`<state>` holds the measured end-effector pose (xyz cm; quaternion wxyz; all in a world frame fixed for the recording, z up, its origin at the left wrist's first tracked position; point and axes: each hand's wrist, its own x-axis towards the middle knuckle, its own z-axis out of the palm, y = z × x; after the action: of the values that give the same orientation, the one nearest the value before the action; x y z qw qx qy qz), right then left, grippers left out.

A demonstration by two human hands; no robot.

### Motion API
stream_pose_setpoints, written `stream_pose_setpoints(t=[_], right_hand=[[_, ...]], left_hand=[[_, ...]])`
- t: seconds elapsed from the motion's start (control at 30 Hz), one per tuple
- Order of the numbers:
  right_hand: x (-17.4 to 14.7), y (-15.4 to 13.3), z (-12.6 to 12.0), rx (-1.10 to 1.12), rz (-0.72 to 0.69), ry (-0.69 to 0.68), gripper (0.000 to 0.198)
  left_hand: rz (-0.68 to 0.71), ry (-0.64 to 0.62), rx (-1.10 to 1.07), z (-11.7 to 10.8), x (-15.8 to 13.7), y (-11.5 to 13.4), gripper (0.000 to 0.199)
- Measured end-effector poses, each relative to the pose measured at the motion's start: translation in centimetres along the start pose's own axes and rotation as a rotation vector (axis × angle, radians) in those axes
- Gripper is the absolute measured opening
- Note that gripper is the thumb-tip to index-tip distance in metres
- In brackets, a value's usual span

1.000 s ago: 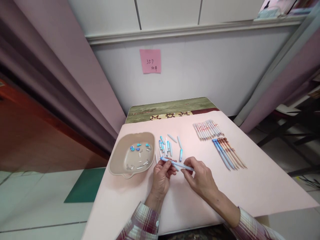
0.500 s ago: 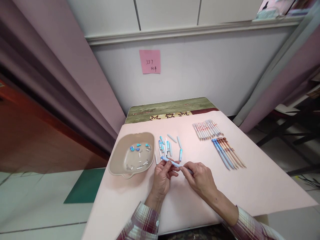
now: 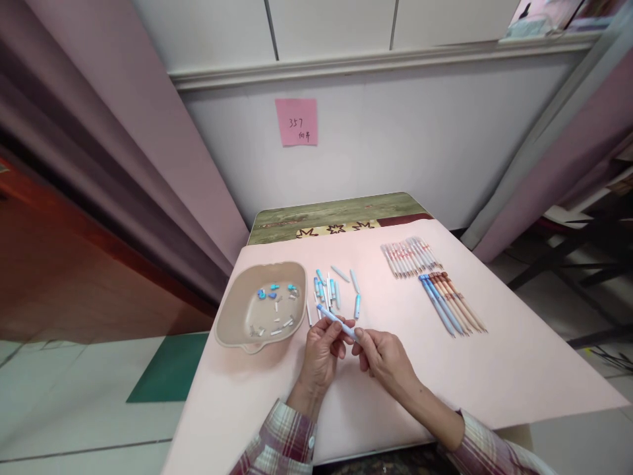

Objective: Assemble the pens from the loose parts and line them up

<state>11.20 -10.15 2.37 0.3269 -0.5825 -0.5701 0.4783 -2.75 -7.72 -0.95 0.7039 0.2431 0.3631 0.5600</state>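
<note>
A light blue pen (image 3: 327,313) lies slantwise between my two hands above the table's front half. My left hand (image 3: 324,346) is closed round its middle, thumb on top. The fingers of my right hand (image 3: 383,353) pinch its lower right end, hiding the tip. Just beyond the hands lies a loose group of pen parts: blue and white barrels (image 3: 320,287), thin white refills (image 3: 328,290), pale blue-grey tubes (image 3: 355,280) and a single blue barrel piece (image 3: 357,306).
A beige basin (image 3: 225,310) at the left holds small blue parts (image 3: 262,294) and short white pieces (image 3: 275,332). At the right lie a row of white patterned pens (image 3: 409,257) and a row of blue and brown pens (image 3: 450,303). A pink note (image 3: 297,123) is on the wall.
My right hand has shifted left and slightly down along the pen, closer to my left hand. The pen now tilts more steeply, its upper left end a little higher.
</note>
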Motion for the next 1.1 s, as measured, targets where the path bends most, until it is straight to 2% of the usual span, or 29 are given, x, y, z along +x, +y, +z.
stream_pose_setpoints(t=[0.13,0.2,0.23,0.33,0.43,0.5,0.6,0.77,0.87,1.0,1.1], right_hand=[[0.23,0.52,0.74,0.676,0.316,-0.208,0.049],[0.28,0.62,0.9,0.847,0.425,-0.244,0.042],[0.28,0.66,0.92,0.869,0.432,-0.252,0.041],[0.23,0.8,0.77,0.727,0.279,-0.22,0.049],[0.17,0.99,0.45,0.462,0.062,-0.053,0.042],[0.1,1.03,0.27,0.338,-0.021,0.043,0.037],[-0.06,0.86,0.2,0.346,-0.005,0.055,0.035],[-0.29,0.49,0.53,0.613,0.148,-0.121,0.052],[-0.26,0.56,0.65,0.645,0.17,-0.176,0.055],[-0.14,0.67,0.39,0.456,0.006,-0.01,0.042],[-0.16,0.53,0.14,0.392,-0.013,0.046,0.041]], left_hand=[[-0.053,-0.037,-0.037,0.23,-0.27,0.25,0.024],[-0.075,-0.053,-0.058,0.42,-0.43,0.36,0.023],[-0.08,-0.061,-0.07,0.51,-0.48,0.4,0.022],[-0.054,-0.06,-0.104,0.65,-0.45,0.5,0.019],[-0.002,-0.019,-0.104,0.58,-0.24,0.59,0.02],[-0.004,-0.001,-0.094,0.54,-0.17,0.64,0.021],[-0.017,-0.008,-0.066,0.62,-0.24,0.71,0.022],[-0.018,-0.054,-0.013,0.64,-0.4,0.75,0.023],[-0.018,-0.053,-0.014,0.51,-0.34,0.65,0.021],[-0.017,-0.004,-0.013,0.46,-0.25,0.55,0.022],[-0.012,0.001,0.0,0.44,-0.28,0.53,0.022]])
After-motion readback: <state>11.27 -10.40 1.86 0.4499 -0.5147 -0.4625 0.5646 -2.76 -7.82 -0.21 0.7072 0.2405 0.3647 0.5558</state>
